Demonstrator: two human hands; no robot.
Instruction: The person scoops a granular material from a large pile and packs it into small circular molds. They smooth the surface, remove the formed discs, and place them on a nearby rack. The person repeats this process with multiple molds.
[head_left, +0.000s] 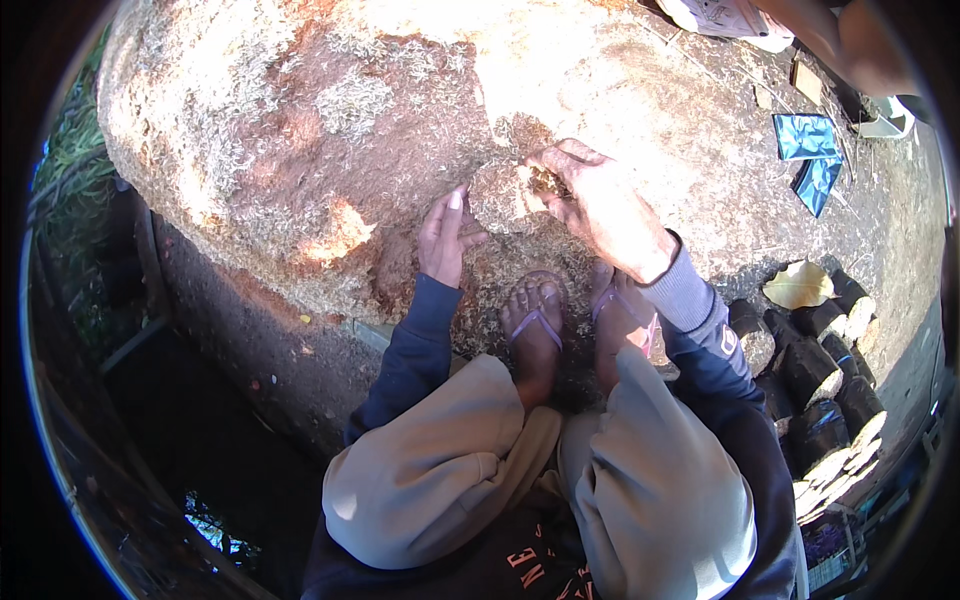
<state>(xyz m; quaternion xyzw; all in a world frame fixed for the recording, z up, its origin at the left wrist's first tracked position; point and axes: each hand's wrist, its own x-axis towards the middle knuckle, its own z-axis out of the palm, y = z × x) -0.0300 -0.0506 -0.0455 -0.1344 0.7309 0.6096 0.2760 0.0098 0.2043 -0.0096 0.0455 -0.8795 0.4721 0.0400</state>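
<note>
A large mound of brown soil mixed with pale husks (300, 150) lies in front of me, partly in bright sun. My left hand (448, 234) rests at the near side of a small heap of husky soil (499, 196), its fingers apart and holding nothing that I can make out. On the right of that heap, my right hand (592, 196) curls its thumb and fingers around something dark and yellowish; glare and the fingers hide most of it, so I cannot tell what it is. Both hands are above my feet, which wear pink flip-flops (536, 322).
At the right lie several black bags filled with soil (810, 371), stacked, with a dry yellow leaf (799, 285) on top. Farther up are shiny blue plastic pieces (806, 139) and a white container (889, 124). Another person's arm (840, 45) reaches in at the top right.
</note>
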